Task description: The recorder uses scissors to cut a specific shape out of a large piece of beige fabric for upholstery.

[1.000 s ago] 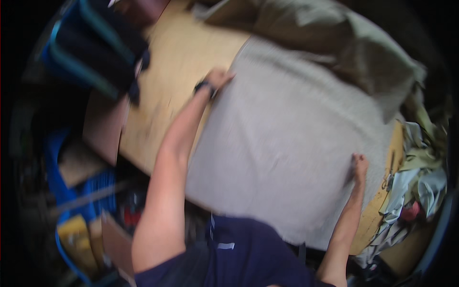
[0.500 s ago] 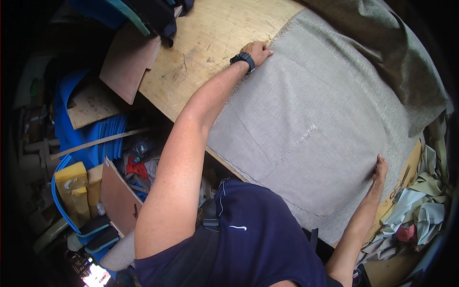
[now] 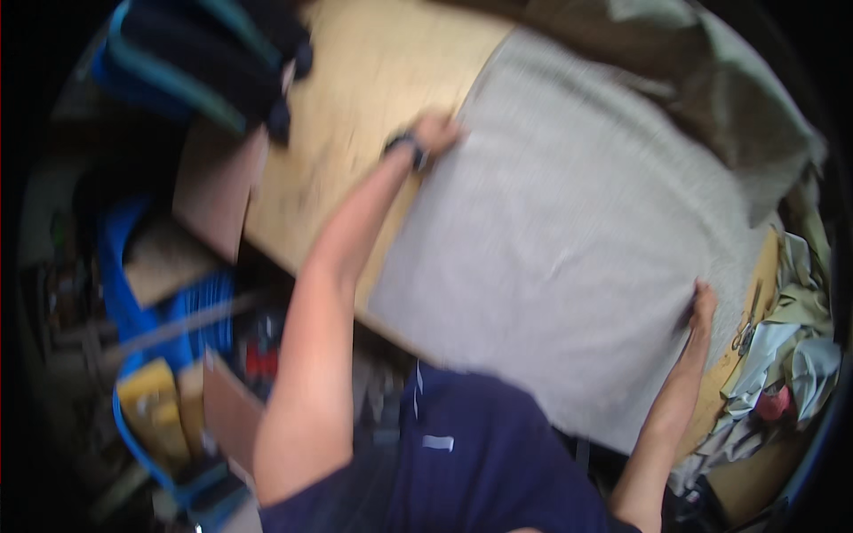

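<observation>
A large piece of grey woven fabric [image 3: 569,231] lies spread over a wooden worktable [image 3: 364,98]. At its far left edge my left hand [image 3: 439,131], with a dark watch on the wrist, is closed on the cloth's border; motion blurs the fingertips. Toward the right side, my right hand [image 3: 703,306] pinches the same fabric, and a small fold shows beside the fingers. Between my hands the cloth lies mostly flat, with slight wrinkles near its middle.
Scissors [image 3: 745,333] lie on the table's right edge, beside a heap of pale cloth scraps [image 3: 786,355]. Bunched brown-grey fabric [image 3: 746,115] covers the far right. Dark padded pieces [image 3: 191,62] and a board [image 3: 218,191] stick out at the far left. Blue sheets [image 3: 206,320] stand below.
The view has swung and blurred, so the table and cloth appear shifted left. My left hand appears lower and further left, still at the fabric edge. Both hands keep their hold.
</observation>
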`<state>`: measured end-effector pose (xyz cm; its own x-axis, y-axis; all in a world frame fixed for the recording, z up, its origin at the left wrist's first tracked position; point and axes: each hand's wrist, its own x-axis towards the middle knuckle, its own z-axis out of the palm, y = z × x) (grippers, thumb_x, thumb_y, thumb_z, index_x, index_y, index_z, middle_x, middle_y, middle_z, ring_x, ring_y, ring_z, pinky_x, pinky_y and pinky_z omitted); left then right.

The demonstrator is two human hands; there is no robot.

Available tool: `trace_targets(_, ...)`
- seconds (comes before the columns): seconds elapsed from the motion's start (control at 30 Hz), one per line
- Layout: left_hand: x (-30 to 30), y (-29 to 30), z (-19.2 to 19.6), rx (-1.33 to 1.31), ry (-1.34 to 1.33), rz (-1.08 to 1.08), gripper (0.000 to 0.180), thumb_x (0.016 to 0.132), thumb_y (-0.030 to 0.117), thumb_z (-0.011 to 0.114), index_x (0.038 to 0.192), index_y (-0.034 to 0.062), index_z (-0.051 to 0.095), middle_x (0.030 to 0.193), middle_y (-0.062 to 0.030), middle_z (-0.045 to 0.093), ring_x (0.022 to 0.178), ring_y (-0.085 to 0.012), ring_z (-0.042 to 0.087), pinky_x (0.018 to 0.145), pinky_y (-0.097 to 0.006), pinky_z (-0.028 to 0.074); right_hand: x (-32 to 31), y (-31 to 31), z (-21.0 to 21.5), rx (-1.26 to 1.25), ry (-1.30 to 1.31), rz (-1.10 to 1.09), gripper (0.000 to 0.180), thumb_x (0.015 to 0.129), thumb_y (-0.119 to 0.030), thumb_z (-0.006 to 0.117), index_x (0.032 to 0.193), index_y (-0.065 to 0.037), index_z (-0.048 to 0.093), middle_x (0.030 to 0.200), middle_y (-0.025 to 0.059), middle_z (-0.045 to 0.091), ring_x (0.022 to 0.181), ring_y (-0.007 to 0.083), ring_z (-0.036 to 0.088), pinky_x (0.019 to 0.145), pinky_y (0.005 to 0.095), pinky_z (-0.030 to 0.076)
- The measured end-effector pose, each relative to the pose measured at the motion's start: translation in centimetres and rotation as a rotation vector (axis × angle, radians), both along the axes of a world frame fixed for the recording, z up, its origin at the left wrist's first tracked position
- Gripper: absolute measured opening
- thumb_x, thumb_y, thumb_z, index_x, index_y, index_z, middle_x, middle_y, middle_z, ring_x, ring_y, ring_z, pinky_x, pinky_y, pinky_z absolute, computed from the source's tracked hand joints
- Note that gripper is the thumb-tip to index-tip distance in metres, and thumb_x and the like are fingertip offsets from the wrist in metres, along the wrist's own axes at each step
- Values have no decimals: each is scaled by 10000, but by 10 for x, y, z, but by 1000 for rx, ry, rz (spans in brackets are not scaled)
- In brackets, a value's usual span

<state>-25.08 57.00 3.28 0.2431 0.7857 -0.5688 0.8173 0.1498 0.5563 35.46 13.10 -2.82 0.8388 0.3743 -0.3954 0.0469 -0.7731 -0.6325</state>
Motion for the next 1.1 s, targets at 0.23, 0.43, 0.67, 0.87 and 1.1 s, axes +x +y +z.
trace_targets(0.23, 27, 10, 15, 283, -70, 31, 350, 815, 383, 719, 924, 50, 721, 858, -147, 724, 852, -273, 695, 779, -386, 529, -27, 12, 23, 184, 113, -131, 303, 869, -312, 680, 994, -36, 675, 973, 80, 664, 898, 198, 571, 857, 337, 425)
trace_targets(0.43, 45, 25, -6, 447, 38, 85, 316, 870, 358, 669, 918, 49, 714, 879, -135, 724, 829, -290, 684, 743, -390, 521, -41, 21, 35, 239, 70, -118, 268, 901, -282, 694, 765, -60, 631, 693, -44, 502, 663, 96, 397, 631, 288, 345)
trace_targets(0.67, 39, 19, -19, 573, 66, 107, 317, 887, 361, 643, 918, 48, 681, 880, -146, 711, 849, -332, 671, 748, -426, 513, -51, 25, 40, 193, -25, -84, 330, 895, -303, 711, 701, -51, 625, 647, -47, 465, 622, 92, 366, 580, 299, 321)
trace_targets(0.87, 41, 14, -17, 642, 66, 64, 246, 892, 295, 662, 907, 49, 676, 899, -183, 692, 866, -371, 654, 785, -464, 509, -42, 26, 24, 205, -53, -90, 318, 897, -308, 708, 734, -44, 638, 670, -44, 511, 640, 91, 400, 605, 281, 359)
trace_targets(1.1, -45, -37, -7, 281, -71, -157, 327, 850, 324, 701, 820, 3, 649, 738, -163, 675, 652, -232, 632, 628, -401, 501, -64, -27, 42, 25, 12, 151, 403, 878, -410, 710, 708, -108, 506, 676, -50, 411, 639, 90, 371, 572, 288, 345)
